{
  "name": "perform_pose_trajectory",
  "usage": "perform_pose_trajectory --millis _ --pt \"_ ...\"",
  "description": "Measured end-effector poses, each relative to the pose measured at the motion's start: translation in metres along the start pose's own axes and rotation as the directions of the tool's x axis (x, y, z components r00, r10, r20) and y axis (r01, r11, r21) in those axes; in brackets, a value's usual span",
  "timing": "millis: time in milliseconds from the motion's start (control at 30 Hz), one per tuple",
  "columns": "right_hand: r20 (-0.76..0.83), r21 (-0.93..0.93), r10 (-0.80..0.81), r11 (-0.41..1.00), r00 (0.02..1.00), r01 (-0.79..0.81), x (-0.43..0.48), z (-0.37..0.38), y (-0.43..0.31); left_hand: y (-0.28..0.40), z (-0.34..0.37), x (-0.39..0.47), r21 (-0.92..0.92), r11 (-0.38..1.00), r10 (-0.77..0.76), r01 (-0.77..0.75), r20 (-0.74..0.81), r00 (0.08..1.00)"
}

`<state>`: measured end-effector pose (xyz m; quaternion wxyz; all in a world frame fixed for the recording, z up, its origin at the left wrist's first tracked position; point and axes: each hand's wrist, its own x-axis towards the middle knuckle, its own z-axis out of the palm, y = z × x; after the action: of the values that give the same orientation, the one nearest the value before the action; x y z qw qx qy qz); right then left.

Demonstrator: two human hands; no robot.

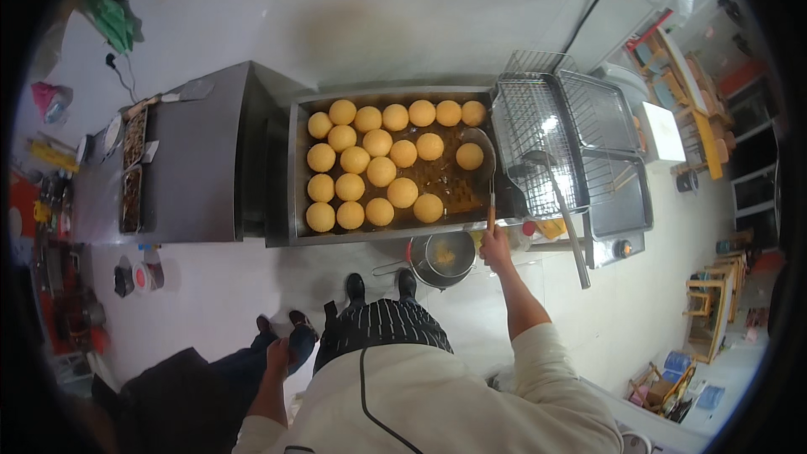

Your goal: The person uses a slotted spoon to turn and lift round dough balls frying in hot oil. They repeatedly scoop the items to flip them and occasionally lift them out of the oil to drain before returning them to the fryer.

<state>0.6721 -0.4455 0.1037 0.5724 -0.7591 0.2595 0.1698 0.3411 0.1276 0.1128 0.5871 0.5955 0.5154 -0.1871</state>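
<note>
My right hand (496,248) is closed around the wooden handle of a round metal skimmer (491,167), whose bowl lies at the right end of a rectangular metal fryer (403,236) of dark oil. One golden fried ball (469,156) sits at or in the skimmer's bowl; whether it rests on it is unclear. Several more golden balls (381,172) float in rows across the left and middle of the oil. My left hand (277,356) hangs low at my left side, away from the fryer, its fingers curled; whether it holds anything cannot be told.
Wire racks and trays (542,132) stand right of the fryer, with a long-handled ladle (567,217) across them. A pot with a strainer (446,258) is below the front edge. A steel counter (189,170) lies left. Another person (170,384) stands close at my left.
</note>
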Motion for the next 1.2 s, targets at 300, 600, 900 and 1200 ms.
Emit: perform_pose_trajectory --millis 300,600,900,1200 --pt "0.608 0.709 0.125 0.359 0.784 -0.607 0.016 0.098 -0.015 -0.016 0.036 -0.052 -0.065 0.979 -0.194 0.194 0.017 0.981" --pt "0.397 0.54 0.107 0.776 0.912 -0.326 -0.072 0.123 -0.095 -0.029 0.027 -0.015 -0.024 0.994 -0.109 0.11 0.071 0.992" --pt "0.296 0.349 0.062 0.922 0.953 -0.168 -0.126 0.177 -0.132 0.021 0.012 0.016 -0.168 0.921 0.378 -0.351 0.176 0.909" --pt "0.34 0.428 0.051 0.881 0.939 -0.203 -0.15 0.177 -0.171 0.323 -0.017 -0.146 -0.475 0.208 0.943 -0.855 -0.136 0.305"
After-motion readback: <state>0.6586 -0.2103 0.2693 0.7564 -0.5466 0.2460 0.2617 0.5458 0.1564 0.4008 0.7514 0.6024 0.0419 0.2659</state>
